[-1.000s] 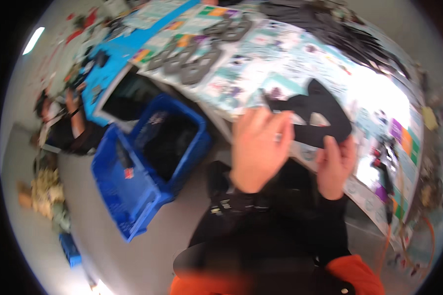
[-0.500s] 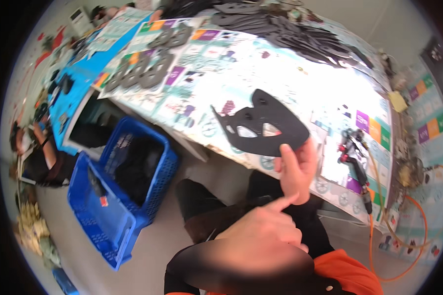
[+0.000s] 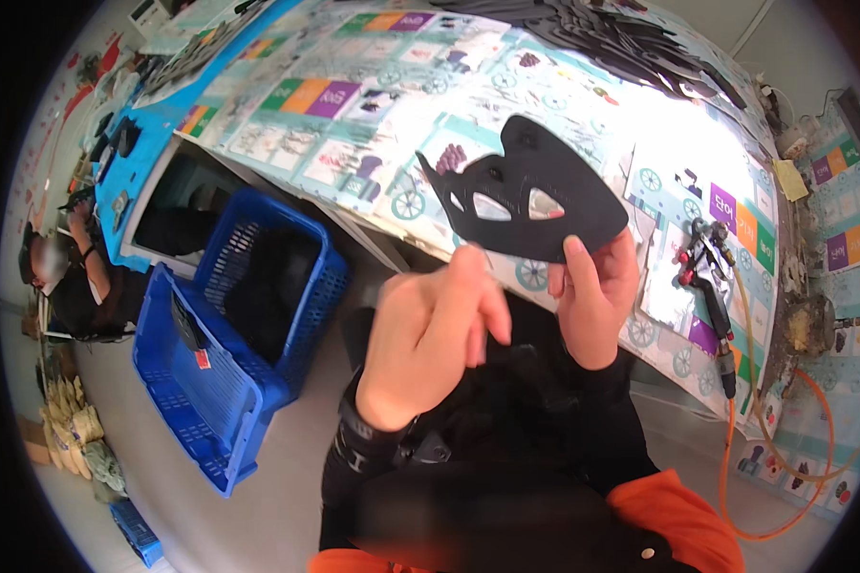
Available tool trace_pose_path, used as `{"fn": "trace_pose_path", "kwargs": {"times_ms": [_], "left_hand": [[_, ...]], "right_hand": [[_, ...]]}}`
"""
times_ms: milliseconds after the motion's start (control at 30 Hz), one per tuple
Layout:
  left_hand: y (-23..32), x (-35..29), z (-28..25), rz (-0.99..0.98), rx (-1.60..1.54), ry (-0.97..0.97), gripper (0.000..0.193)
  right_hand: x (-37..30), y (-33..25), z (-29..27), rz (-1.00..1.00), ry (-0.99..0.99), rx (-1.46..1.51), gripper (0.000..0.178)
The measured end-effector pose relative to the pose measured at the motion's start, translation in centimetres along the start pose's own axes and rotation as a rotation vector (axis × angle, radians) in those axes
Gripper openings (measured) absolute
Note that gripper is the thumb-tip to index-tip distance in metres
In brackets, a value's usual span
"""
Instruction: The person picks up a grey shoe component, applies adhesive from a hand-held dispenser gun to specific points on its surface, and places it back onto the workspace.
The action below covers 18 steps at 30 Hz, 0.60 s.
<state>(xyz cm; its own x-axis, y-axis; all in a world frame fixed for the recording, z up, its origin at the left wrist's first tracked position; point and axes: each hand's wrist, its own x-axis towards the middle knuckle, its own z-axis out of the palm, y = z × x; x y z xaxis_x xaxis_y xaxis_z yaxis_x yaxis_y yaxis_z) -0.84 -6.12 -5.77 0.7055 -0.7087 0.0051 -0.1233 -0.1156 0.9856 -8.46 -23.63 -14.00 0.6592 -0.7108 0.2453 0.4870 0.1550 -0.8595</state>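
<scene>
A flat black cut-out piece [image 3: 516, 215], with curved edges, pointed tips and several see-through openings, is raised over the near edge of the table. My right hand [image 3: 597, 301] grips its lower right edge, thumb on the face turned to me and fingers behind. Just below the piece's lower left edge is my left hand [image 3: 440, 334], a little blurred. Its index finger points up, the other fingers are loosely bent, and I see nothing in it. The left hand seems apart from the piece.
A patterned cover lies over the table [image 3: 287, 143]. Dark flat pieces [image 3: 631, 43] are heaped at the back; more [image 3: 201, 53] lie far left. At right rests a hand tool [image 3: 707, 286] with an orange hose [image 3: 822, 458]. Blue crates [image 3: 330, 315] stand left; a person [image 3: 86, 267] sits beyond.
My left hand has moved from across my right wrist to the left, below the piece. The laid-out pieces at the table's left have shifted farther away and left. My right hand keeps its hold.
</scene>
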Motion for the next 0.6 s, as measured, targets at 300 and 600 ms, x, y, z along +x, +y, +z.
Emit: {"fn": "trace_pose_path", "kwargs": {"times_ms": [300,600], "left_hand": [[3.7,-5.5,-1.8,0.513,1.153,0.103,0.110],[3.2,-7.1,3.0,0.367,0.793,0.384,0.104]], "right_hand": [[-2.4,1.2,-0.2,-0.171,-0.249,-0.198,0.025],[-1.6,3.5,-2.5,-0.139,-0.181,-0.310,0.025]]}}
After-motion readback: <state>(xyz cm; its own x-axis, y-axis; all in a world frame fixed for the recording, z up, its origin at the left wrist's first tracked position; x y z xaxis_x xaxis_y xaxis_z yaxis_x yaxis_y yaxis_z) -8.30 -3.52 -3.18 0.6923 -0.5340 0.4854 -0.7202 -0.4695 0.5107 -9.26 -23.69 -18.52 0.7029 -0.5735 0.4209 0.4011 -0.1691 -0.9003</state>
